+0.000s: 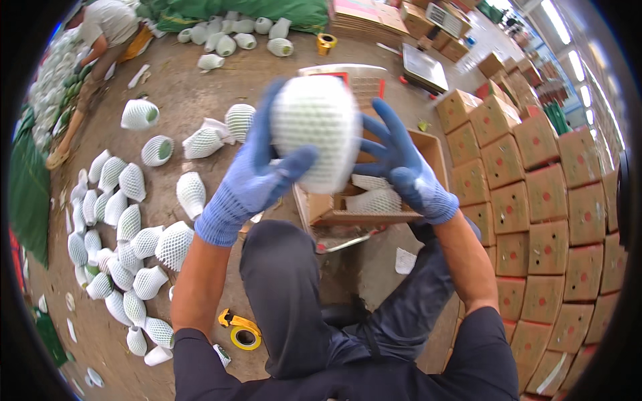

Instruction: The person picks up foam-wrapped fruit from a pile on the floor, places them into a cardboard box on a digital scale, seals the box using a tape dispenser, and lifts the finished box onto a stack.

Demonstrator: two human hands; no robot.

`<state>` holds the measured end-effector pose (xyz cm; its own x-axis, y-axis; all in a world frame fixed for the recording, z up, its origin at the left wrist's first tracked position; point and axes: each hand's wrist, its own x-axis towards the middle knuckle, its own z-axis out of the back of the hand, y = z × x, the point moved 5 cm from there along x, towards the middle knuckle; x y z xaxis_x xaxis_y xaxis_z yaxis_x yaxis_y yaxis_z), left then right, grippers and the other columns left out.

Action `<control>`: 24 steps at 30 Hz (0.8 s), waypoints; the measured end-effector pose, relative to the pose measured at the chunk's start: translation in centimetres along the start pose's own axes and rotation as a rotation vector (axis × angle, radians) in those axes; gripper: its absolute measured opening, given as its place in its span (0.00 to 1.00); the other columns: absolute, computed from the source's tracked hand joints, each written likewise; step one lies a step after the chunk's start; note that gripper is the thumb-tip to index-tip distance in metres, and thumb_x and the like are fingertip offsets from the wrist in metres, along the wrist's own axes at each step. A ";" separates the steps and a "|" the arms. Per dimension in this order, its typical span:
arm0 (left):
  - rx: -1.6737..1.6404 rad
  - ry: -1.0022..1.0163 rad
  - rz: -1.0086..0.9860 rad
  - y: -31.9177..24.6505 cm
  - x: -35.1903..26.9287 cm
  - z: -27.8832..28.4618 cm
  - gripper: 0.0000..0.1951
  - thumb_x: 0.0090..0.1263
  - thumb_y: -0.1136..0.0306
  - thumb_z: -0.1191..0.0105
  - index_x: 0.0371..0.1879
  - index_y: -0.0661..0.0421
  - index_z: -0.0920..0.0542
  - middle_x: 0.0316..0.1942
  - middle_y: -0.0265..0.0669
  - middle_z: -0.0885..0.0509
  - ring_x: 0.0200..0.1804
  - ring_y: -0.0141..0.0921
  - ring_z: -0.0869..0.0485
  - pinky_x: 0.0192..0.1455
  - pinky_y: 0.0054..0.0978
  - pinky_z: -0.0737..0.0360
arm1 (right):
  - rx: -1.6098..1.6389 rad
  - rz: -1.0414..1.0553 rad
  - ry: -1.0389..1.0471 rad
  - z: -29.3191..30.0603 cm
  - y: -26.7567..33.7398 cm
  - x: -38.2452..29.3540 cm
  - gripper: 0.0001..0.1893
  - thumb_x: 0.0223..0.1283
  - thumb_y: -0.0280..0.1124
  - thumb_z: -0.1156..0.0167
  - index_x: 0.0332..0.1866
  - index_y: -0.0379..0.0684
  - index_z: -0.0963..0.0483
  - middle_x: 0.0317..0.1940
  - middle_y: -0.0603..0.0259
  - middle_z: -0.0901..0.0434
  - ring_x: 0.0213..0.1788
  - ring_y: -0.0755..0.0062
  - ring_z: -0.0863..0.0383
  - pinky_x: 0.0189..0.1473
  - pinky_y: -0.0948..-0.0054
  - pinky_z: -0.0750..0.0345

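A green fruit in a white foam net sleeve [315, 133] is held up in front of me, somewhat blurred. My left hand [261, 165], in a blue knit glove, grips it from the left with the thumb across its near side. On the other side, my right hand [404, 165] wears a matching glove; its fingers are spread and no firm hold on the fruit shows. Below both hands stands an open cardboard carton [361, 216]. Inside it lie sleeved fruits [376, 200], partly hidden by the held one and my right hand.
Many sleeved fruits [128, 225] lie on the floor at left. A yellow tape dispenser [245, 336] sits beside my knee. Stacked cartons [509, 195] form a wall at right. Beyond are a platform scale [424, 67] and a person [108, 30] bending over fruit.
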<state>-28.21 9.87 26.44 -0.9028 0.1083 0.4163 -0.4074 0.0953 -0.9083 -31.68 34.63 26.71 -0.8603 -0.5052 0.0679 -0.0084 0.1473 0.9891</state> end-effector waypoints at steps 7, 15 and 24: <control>0.188 -0.261 0.279 8.9 -1.6 8.3 0.37 0.76 0.62 0.32 0.80 0.58 0.33 0.60 0.37 0.18 0.60 0.29 0.19 0.64 0.28 0.19 | -0.825 0.095 -0.011 7.5 -0.2 -1.3 0.58 0.42 0.34 0.14 0.81 0.38 0.41 0.74 0.52 0.28 0.77 0.60 0.29 0.79 0.60 0.33; 1.344 -0.604 1.183 26.0 -19.5 23.9 0.70 0.45 0.29 0.25 0.86 0.51 0.47 0.78 0.61 0.41 0.76 0.58 0.33 0.79 0.53 0.34 | -1.988 0.234 0.845 7.7 -24.4 2.1 0.30 0.67 0.43 0.39 0.72 0.40 0.26 0.70 0.41 0.28 0.69 0.41 0.28 0.70 0.40 0.31; 0.727 -0.948 1.008 31.5 -22.8 33.1 0.54 0.49 0.53 0.18 0.76 0.57 0.34 0.58 0.55 0.16 0.53 0.47 0.13 0.56 0.41 0.14 | -1.596 -0.072 0.579 9.3 -20.9 6.1 0.31 0.58 0.44 0.30 0.65 0.39 0.23 0.64 0.43 0.23 0.67 0.44 0.25 0.68 0.49 0.27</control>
<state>-25.04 -22.33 -13.06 -0.4739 -0.8360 -0.2767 0.6726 -0.1407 -0.7265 -41.53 36.40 5.24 -0.5934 -0.7464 -0.3013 0.7572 -0.6446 0.1056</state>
